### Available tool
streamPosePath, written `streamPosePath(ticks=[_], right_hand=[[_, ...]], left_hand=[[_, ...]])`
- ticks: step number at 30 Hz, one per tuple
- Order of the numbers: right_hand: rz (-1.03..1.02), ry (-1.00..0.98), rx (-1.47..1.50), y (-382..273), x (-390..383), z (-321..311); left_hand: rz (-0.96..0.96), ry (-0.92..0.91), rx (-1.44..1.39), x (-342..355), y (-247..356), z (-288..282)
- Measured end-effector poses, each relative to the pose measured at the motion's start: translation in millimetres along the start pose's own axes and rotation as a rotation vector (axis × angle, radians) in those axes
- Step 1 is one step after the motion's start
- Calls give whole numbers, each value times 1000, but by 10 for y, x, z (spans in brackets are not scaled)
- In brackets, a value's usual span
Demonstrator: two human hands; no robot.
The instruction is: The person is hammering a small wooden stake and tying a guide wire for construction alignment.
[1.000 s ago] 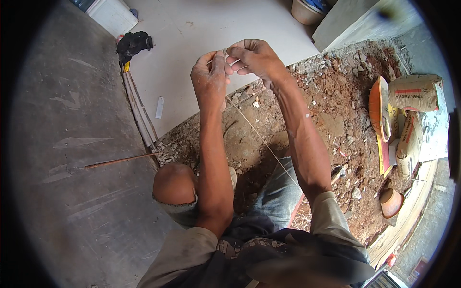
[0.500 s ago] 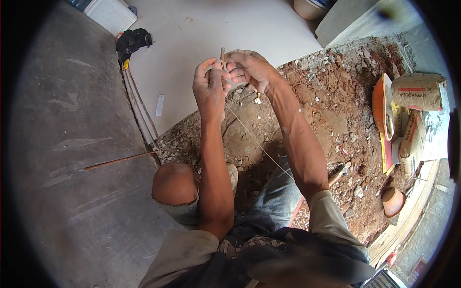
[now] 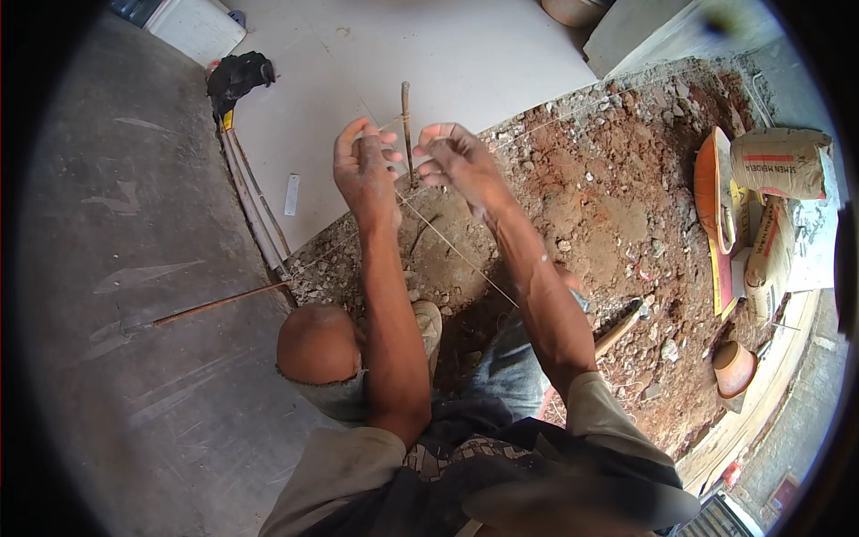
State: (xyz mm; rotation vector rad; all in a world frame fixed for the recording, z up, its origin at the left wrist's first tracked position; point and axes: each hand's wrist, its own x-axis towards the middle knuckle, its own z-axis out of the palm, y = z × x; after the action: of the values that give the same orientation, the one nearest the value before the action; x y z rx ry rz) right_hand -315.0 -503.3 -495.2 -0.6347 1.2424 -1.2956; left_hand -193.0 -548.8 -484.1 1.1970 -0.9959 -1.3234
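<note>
Rod [image 3: 406, 103] (upright), now more exposed; left hand [image 3: 365, 168], right hand [image 3: 465, 167] farther apart, blurred, grips unclear

I count two hands, my left hand [image 3: 365, 174] and right hand [image 3: 463, 167], and one rod [image 3: 405, 112] at upper centre; two paper sacks [image 3: 780, 165] and one orange pan [image 3: 707, 192] at right; one pot [image 3: 734, 369] lower right; one black cloth [image 3: 238, 82] upper left.

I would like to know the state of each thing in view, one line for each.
Left hand: fingers bent, grip unclear
Right hand: fingers bent, grip unclear
Rod: upright
String: stretched straight
Wooden-handled tool: lying on the soil
Orange basin: tilted on its side
Upper bag: filled out
Black cloth: bunched up
Brown pot: upright or upturned, unclear
</note>
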Motion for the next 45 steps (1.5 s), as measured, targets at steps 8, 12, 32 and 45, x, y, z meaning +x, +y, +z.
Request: streamPosePath(ticks=[8,12,32,45], right_hand=[[-151,-246,-254,80,-566,4],[-217,-260,-664,-633,-657,101],[24,-116,-535,-550,282,-729],[-215,-227,-374,-281,264,-345]], left_hand=[[-242,-194,-416,46,176,-53],[-207,-214,-485,43,266,-52],[-13,-395,-13,232,238,186],[39,-398,71,159,41,182]])
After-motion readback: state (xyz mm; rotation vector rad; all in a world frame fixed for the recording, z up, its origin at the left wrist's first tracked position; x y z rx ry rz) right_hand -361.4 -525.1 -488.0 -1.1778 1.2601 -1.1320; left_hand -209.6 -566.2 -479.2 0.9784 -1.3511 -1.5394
